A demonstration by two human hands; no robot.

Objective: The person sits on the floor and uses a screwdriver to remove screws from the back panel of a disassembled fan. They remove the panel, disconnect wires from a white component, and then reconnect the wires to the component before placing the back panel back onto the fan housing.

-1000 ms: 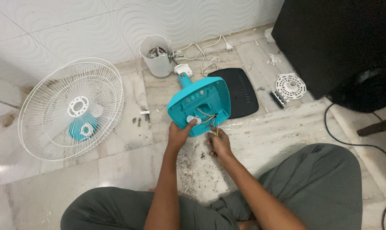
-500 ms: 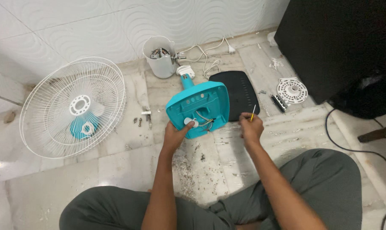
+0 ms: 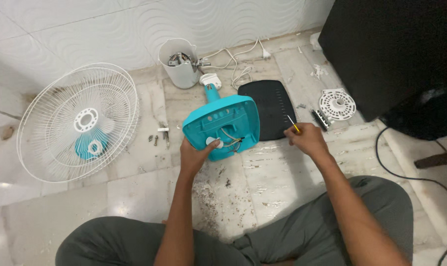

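Note:
My left hand (image 3: 196, 154) grips the near edge of a turquoise fan base (image 3: 223, 124) that lies upside down on the marble floor, its wires showing inside. My right hand (image 3: 307, 139) is held to the right of the base, closed on a thin yellow-handled screwdriver (image 3: 293, 123) whose tip points up and away. A black base cover plate (image 3: 270, 108) lies just beyond that hand, partly under the turquoise base.
A white fan guard with a blue blade (image 3: 78, 123) lies at left. A white motor housing (image 3: 179, 63) stands by the wall with a white cord (image 3: 238, 59). Loose screws (image 3: 159, 135) and a round white part (image 3: 337, 104) lie nearby. A black cabinet (image 3: 396, 49) stands at right.
My right hand has pulled away from the base's inside and moved right with the screwdriver. The left hand stays on the base's near edge.

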